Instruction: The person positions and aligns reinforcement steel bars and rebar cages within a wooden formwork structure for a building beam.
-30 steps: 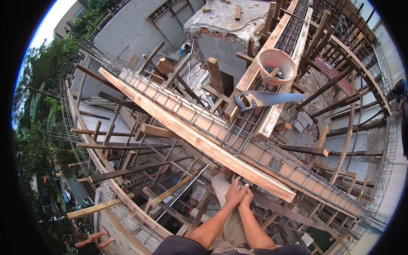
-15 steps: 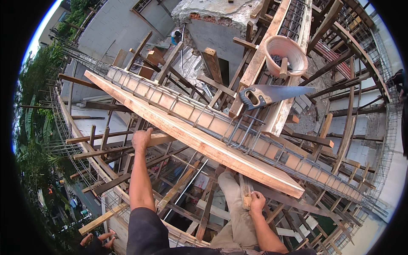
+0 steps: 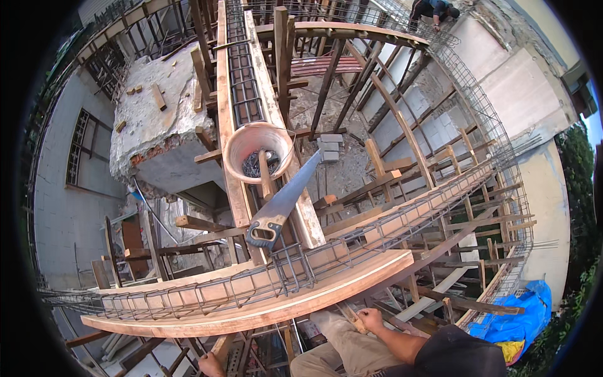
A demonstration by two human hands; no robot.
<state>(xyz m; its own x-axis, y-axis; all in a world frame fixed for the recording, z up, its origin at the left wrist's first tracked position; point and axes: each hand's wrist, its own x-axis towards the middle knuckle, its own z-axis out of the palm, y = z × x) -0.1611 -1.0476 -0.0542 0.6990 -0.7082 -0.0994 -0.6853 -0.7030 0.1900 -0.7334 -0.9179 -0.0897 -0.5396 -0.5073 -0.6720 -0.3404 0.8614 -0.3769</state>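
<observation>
At the lower edge, my left hand (image 3: 211, 364) is closed round a short wooden beam (image 3: 224, 344) below the long plank. My right hand (image 3: 370, 319) has its fingers closed at the end of a narrow wooden piece (image 3: 352, 316) beside my knee; the fingertips are partly hidden. The long pale plank (image 3: 251, 318) lies along the near side of a rebar cage (image 3: 207, 295). Beyond it, a handsaw (image 3: 282, 204) rests across the formwork, touching a bucket (image 3: 239, 151). Inside the bucket are nails and a tool with a wooden handle (image 3: 266, 182).
Formwork boards (image 3: 229, 113) with rebar between them run away from me. Broken concrete (image 3: 154, 119) stands at left, with gaps and many timber props below. Another person (image 3: 433, 12) crouches at the far right. A blue tarp (image 3: 518, 320) hangs at lower right.
My view has swung to the right, so the saw, bucket and plank sit further left. The left hand now shows at the lower edge. Both hands stay on the same wood.
</observation>
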